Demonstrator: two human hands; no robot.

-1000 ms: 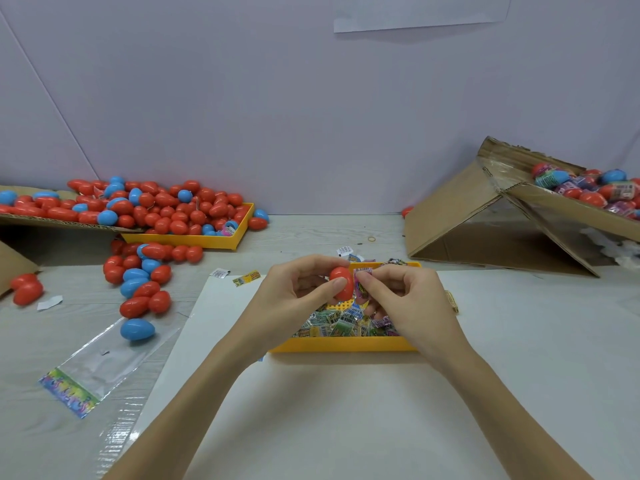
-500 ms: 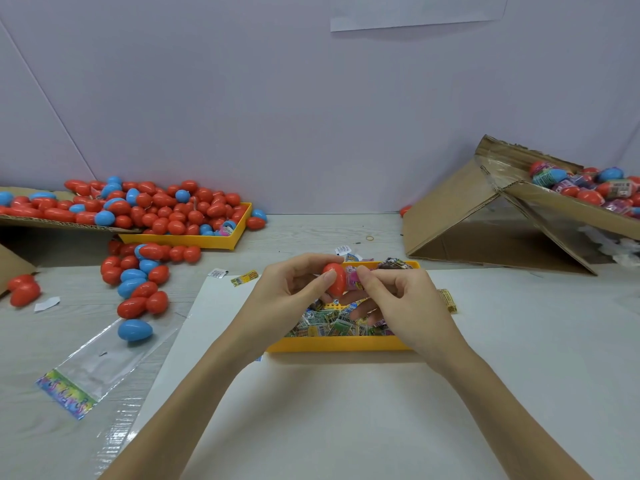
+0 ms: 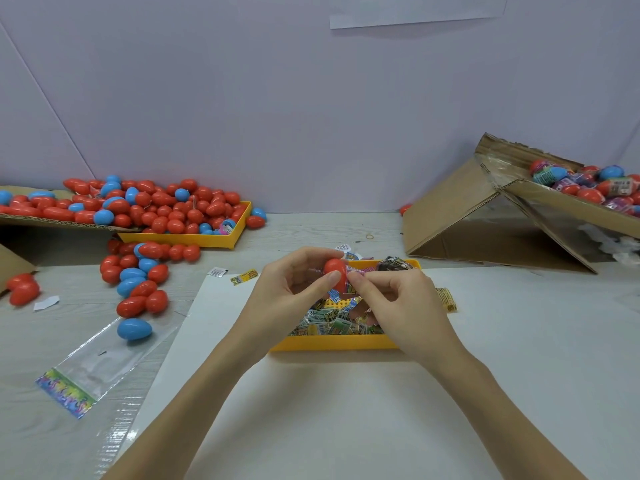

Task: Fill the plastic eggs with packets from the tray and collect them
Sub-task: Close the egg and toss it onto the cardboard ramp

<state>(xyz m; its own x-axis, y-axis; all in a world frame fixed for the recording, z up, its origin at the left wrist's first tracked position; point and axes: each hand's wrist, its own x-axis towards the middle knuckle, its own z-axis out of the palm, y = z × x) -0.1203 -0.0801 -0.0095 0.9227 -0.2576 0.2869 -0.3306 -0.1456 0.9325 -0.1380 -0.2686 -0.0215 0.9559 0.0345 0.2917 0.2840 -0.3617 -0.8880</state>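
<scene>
My left hand [image 3: 287,289] grips a red plastic egg [image 3: 335,273] between thumb and fingers, just above the yellow tray [image 3: 332,342]. Several small printed packets [image 3: 332,322] fill that tray. My right hand [image 3: 398,303] pinches a pink packet [image 3: 356,270] at the egg's right side; whether the packet is inside the egg I cannot tell. Both hands meet over the tray's middle.
A heap of red and blue eggs [image 3: 138,209] covers a second yellow tray [image 3: 221,239] and cardboard at the far left, with loose eggs [image 3: 138,282] spilling forward. A cardboard box [image 3: 502,220] with wrapped eggs sits at right. A clear bag [image 3: 93,365] lies at left.
Both hands have stayed together over the tray, shifting slightly left; the right fingers keep working the packet against the egg.
</scene>
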